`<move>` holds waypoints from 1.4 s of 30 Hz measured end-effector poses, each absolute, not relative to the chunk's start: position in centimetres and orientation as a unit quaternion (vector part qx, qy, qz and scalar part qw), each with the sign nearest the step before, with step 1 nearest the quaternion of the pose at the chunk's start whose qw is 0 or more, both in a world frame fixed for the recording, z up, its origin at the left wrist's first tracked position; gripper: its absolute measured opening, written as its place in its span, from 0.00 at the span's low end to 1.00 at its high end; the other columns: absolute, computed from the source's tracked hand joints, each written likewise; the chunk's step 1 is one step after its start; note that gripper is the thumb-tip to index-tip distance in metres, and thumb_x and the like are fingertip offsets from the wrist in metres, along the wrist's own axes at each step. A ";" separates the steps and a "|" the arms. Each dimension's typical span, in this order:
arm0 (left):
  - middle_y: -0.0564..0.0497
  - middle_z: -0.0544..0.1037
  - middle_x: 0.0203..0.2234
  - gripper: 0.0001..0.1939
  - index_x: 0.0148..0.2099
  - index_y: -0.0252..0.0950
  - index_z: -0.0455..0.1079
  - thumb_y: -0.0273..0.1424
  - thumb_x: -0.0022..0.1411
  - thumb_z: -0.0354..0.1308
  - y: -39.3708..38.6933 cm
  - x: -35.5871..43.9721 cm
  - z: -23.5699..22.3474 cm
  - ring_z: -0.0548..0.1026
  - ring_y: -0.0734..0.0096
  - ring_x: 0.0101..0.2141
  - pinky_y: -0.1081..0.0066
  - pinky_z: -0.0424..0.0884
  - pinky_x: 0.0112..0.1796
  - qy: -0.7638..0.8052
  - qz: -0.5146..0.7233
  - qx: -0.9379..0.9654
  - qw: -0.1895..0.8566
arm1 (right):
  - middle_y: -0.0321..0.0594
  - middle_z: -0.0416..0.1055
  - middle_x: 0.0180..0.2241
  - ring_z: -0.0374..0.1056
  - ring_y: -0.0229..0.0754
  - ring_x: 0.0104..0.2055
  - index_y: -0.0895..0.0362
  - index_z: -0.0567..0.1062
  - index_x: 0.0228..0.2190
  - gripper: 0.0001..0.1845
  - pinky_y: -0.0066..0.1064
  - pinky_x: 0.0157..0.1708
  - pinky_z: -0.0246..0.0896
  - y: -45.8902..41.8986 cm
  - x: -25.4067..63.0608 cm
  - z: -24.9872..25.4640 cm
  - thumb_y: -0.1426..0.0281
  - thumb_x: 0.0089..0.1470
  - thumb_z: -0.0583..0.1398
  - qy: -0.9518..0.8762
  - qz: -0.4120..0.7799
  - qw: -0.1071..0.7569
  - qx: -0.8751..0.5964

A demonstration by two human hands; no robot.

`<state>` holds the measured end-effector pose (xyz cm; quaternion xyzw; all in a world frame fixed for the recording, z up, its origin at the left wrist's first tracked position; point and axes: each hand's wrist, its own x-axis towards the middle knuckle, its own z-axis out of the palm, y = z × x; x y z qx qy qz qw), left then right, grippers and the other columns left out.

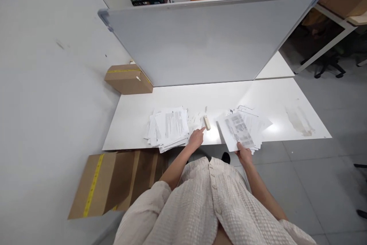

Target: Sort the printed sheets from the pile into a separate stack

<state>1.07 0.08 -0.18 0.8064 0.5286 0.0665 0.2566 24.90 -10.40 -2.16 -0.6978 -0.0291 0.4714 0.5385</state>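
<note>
My left hand is at the table's front edge with its index finger stretched out. The fingertip is at the near end of a small beige oblong block, perhaps touching it; I cannot tell its kind. My right hand grips the lower edge of a printed sheet of paper, thumb on top. That sheet is tilted over a loose, fanned pile of papers. Left of my left hand lies a thicker, untidy stack of printed papers, some jutting past the table edge.
A whiteboard stands across the back of the white table. One cardboard box sits at the table's back left; more cardboard boxes stand below left, by the wall. Dark smudges mark the tabletop. Another desk is at far right.
</note>
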 end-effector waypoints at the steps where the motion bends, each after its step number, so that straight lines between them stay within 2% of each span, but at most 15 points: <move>1: 0.45 0.69 0.36 0.21 0.56 0.38 0.55 0.28 0.61 0.38 -0.3 0.3 0.1 0.66 0.64 0.38 0.67 0.61 0.39 0.531 0.096 0.806 0.241 | 0.32 0.71 0.26 0.64 0.32 0.20 0.57 0.68 0.32 0.16 0.20 0.13 0.60 -10.2 25.7 -1.9 0.68 0.37 0.63 -0.022 0.458 0.551 -0.698; 4: 0.45 0.69 0.38 0.18 0.52 0.38 0.62 0.29 0.61 0.40 -1.1 -2.8 0.6 0.65 0.64 0.41 0.64 0.60 0.43 0.563 0.160 0.790 0.183 | 0.32 0.70 0.25 0.64 0.32 0.19 0.56 0.66 0.32 0.17 0.21 0.14 0.61 -9.9 27.8 -1.3 0.66 0.38 0.63 0.012 0.450 0.559 -0.697; 6: 0.44 0.67 0.43 0.17 0.51 0.38 0.63 0.32 0.60 0.44 -1.2 -5.3 0.7 0.62 0.60 0.45 0.62 0.58 0.46 0.609 0.176 0.762 0.133 | 0.34 0.70 0.22 0.63 0.32 0.17 0.58 0.65 0.30 0.16 0.21 0.12 0.58 -10.3 28.5 -1.5 0.62 0.41 0.62 0.037 0.481 0.511 -0.711; 9: 0.42 0.61 0.51 0.23 0.54 0.36 0.60 0.36 0.56 0.51 -1.2 -8.7 0.3 0.55 0.52 0.52 0.57 0.54 0.49 0.672 0.156 0.718 0.092 | 0.37 0.68 0.19 0.57 0.29 0.12 0.59 0.64 0.26 0.17 0.19 0.08 0.50 -11.4 27.8 -2.2 0.57 0.45 0.58 0.045 0.540 0.416 -0.730; 12: 0.43 0.59 0.53 0.27 0.55 0.38 0.57 0.38 0.53 0.54 -1.2 -10.7 -0.4 0.54 0.50 0.53 0.56 0.53 0.49 0.681 0.118 0.714 0.110 | 0.37 0.68 0.19 0.57 0.28 0.12 0.59 0.64 0.25 0.16 0.19 0.08 0.50 -12.1 25.6 -2.5 0.57 0.46 0.57 0.007 0.582 0.382 -0.718; 16: 0.45 0.62 0.52 0.22 0.53 0.40 0.61 0.38 0.55 0.52 -1.6 -10.8 -0.7 0.58 0.53 0.51 0.58 0.56 0.48 0.665 0.100 0.730 0.119 | 0.37 0.68 0.20 0.59 0.30 0.14 0.57 0.65 0.25 0.14 0.21 0.09 0.52 -10.6 21.6 -2.1 0.59 0.45 0.58 -0.090 0.620 0.360 -0.691; 20: 0.47 0.66 0.49 0.15 0.44 0.40 0.68 0.37 0.59 0.47 -1.6 -10.3 0.0 0.60 0.57 0.49 0.60 0.58 0.46 0.668 0.111 0.725 0.129 | 0.38 0.69 0.22 0.59 0.30 0.14 0.57 0.66 0.26 0.14 0.21 0.10 0.50 -7.9 17.8 -1.6 0.58 0.46 0.57 -0.217 0.647 0.315 -0.659; 23: 0.46 0.72 0.40 0.14 0.38 0.38 0.71 0.33 0.60 0.44 -1.3 -10.2 0.4 0.65 0.61 0.44 0.63 0.60 0.43 0.687 0.132 0.697 0.159 | 0.38 0.69 0.23 0.60 0.30 0.15 0.58 0.67 0.27 0.16 0.22 0.11 0.52 -6.3 15.5 -1.2 0.57 0.46 0.56 -0.293 0.677 0.273 -0.618; 26: 0.47 0.74 0.30 0.11 0.32 0.36 0.72 0.31 0.57 0.48 -0.7 -10.0 0.5 0.69 0.65 0.37 0.68 0.63 0.39 0.727 0.184 0.623 0.224 | 0.37 0.69 0.22 0.60 0.30 0.15 0.58 0.67 0.27 0.16 0.21 0.12 0.53 -5.2 13.8 -0.7 0.56 0.47 0.55 -0.331 0.695 0.242 -0.590; 29: 0.50 0.75 0.26 0.08 0.28 0.35 0.71 0.33 0.51 0.54 -0.3 -10.0 0.6 0.71 0.68 0.31 0.72 0.64 0.33 0.768 0.262 0.505 0.295 | 0.36 0.68 0.22 0.60 0.30 0.15 0.57 0.67 0.27 0.16 0.21 0.12 0.53 -4.6 12.8 -0.2 0.56 0.48 0.54 -0.342 0.708 0.233 -0.572; 31: 0.52 0.73 0.22 0.10 0.26 0.34 0.71 0.36 0.48 0.56 -0.2 -10.2 0.8 0.70 0.70 0.27 0.74 0.63 0.29 0.769 0.299 0.461 0.328 | 0.37 0.68 0.22 0.60 0.30 0.16 0.58 0.67 0.27 0.16 0.21 0.12 0.53 -4.3 12.4 0.0 0.57 0.48 0.54 -0.343 0.713 0.232 -0.566; 34: 0.54 0.71 0.18 0.14 0.24 0.33 0.70 0.40 0.50 0.53 -0.2 -10.6 1.4 0.68 0.71 0.24 0.74 0.62 0.26 0.747 0.332 0.460 0.346 | 0.37 0.68 0.23 0.60 0.30 0.16 0.58 0.67 0.27 0.16 0.20 0.11 0.52 -4.0 12.1 0.4 0.57 0.48 0.55 -0.334 0.720 0.232 -0.562; 37: 0.53 0.72 0.21 0.14 0.27 0.33 0.71 0.38 0.53 0.51 -0.8 -10.4 2.5 0.69 0.71 0.26 0.74 0.63 0.28 0.735 0.361 0.475 0.321 | 0.40 0.69 0.24 0.62 0.31 0.17 0.59 0.67 0.28 0.18 0.21 0.12 0.55 -3.4 11.8 1.3 0.55 0.47 0.55 -0.302 0.741 0.242 -0.549; 40: 0.50 0.74 0.30 0.11 0.33 0.35 0.70 0.35 0.54 0.51 -2.4 -8.6 4.1 0.70 0.71 0.33 0.73 0.65 0.36 0.693 0.390 0.528 0.298 | 0.45 0.71 0.29 0.67 0.36 0.23 0.59 0.67 0.32 0.22 0.26 0.20 0.63 -2.6 11.2 2.6 0.52 0.47 0.54 -0.246 0.794 0.260 -0.492; 42: 0.50 0.74 0.31 0.10 0.33 0.36 0.70 0.34 0.56 0.49 -3.9 -6.7 5.0 0.70 0.72 0.34 0.72 0.64 0.38 0.619 0.370 0.612 0.326 | 0.46 0.72 0.31 0.69 0.39 0.26 0.59 0.67 0.34 0.23 0.29 0.25 0.66 -2.0 10.7 3.3 0.52 0.48 0.53 -0.224 0.819 0.265 -0.458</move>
